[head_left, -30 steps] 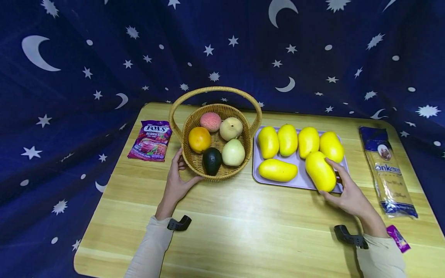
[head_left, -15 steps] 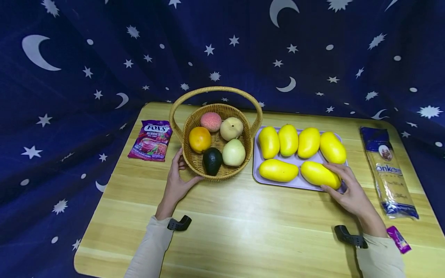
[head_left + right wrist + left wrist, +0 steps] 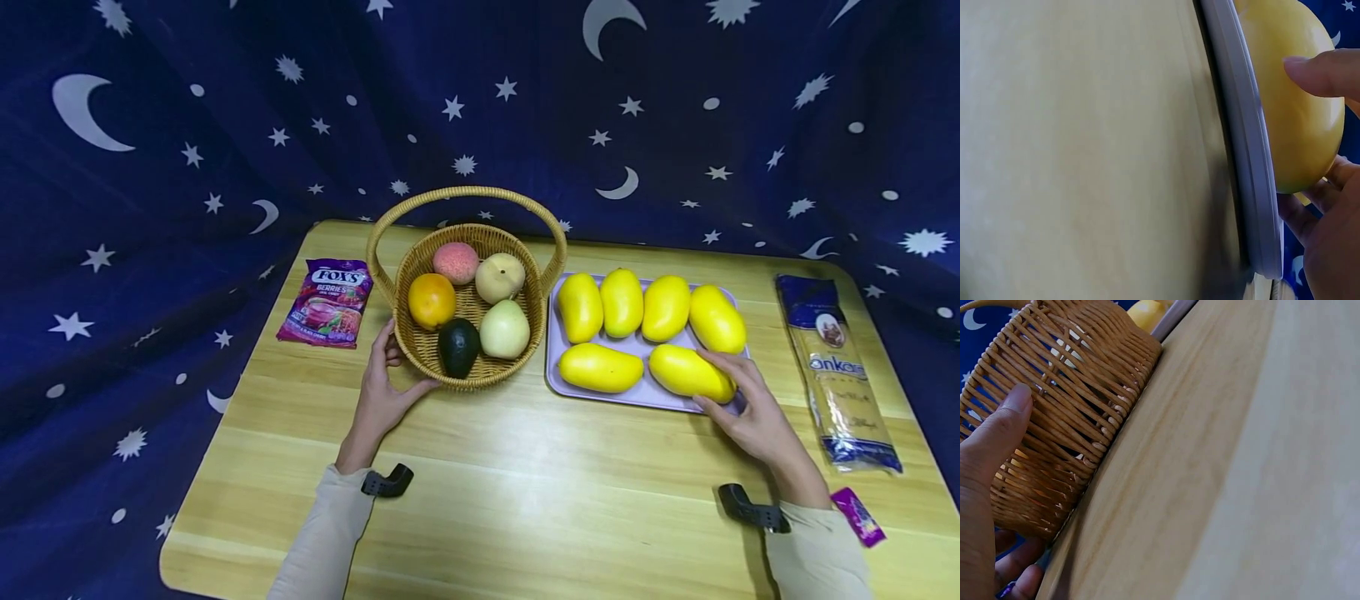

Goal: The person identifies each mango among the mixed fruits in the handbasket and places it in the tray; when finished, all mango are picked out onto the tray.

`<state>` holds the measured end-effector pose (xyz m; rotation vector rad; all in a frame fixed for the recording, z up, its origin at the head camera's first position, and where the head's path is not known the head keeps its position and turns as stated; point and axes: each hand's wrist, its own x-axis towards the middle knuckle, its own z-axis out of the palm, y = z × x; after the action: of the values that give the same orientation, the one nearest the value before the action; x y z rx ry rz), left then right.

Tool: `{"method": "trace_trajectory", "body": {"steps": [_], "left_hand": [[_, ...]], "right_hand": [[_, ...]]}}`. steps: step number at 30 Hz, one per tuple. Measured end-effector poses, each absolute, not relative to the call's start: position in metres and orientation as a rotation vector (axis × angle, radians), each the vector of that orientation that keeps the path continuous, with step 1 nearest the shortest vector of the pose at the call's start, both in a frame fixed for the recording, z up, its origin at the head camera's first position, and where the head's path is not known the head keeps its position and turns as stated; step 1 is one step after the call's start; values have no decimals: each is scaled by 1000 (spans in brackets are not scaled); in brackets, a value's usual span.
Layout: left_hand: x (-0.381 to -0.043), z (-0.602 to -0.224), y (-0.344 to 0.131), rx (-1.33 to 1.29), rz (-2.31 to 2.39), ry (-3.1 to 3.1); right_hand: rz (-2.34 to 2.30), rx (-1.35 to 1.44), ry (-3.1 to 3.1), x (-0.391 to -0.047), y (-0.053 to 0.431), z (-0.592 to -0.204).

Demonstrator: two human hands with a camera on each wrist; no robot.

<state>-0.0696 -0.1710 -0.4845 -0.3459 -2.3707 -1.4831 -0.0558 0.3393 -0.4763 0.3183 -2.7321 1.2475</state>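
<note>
My left hand holds the side of a wicker basket, thumb against the weave at the front and fingers round its left side. Inside the basket are an orange, a dark avocado, a pale green pear, a pink fruit and a beige round fruit. My right hand grips a yellow mango in the front right of a lilac tray. In the right wrist view the thumb lies across the mango, its fingers on the far side.
Several other mangoes lie in the tray, a row at the back and one at front left. A purple candy bag lies left of the basket. At the right are a long pasta packet and a small purple wrapper.
My right hand has lowered its mango into the tray's front right, turning it from upright to lying lengthwise. The left hand and basket have stayed put.
</note>
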Motion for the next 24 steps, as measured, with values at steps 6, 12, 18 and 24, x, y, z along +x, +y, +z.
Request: {"method": "trace_trajectory", "body": {"steps": [6,12,18,24], "left_hand": [[-74,-496,-174,-332,-1475,-2390],[-83,-519,-182,-320,-1470,-2391],[-82,-519,-182,-320,-1478,-2399],[-79,-516,-182,-314,-1446,-2441]], "right_hand": [[1235,318,-2724,-58,341,-480],[1238,322,-2709,-57,340,-480],[1221,299,-2698,-52,340,-480],[1198,331,-2638,-44,338,-476]]}}
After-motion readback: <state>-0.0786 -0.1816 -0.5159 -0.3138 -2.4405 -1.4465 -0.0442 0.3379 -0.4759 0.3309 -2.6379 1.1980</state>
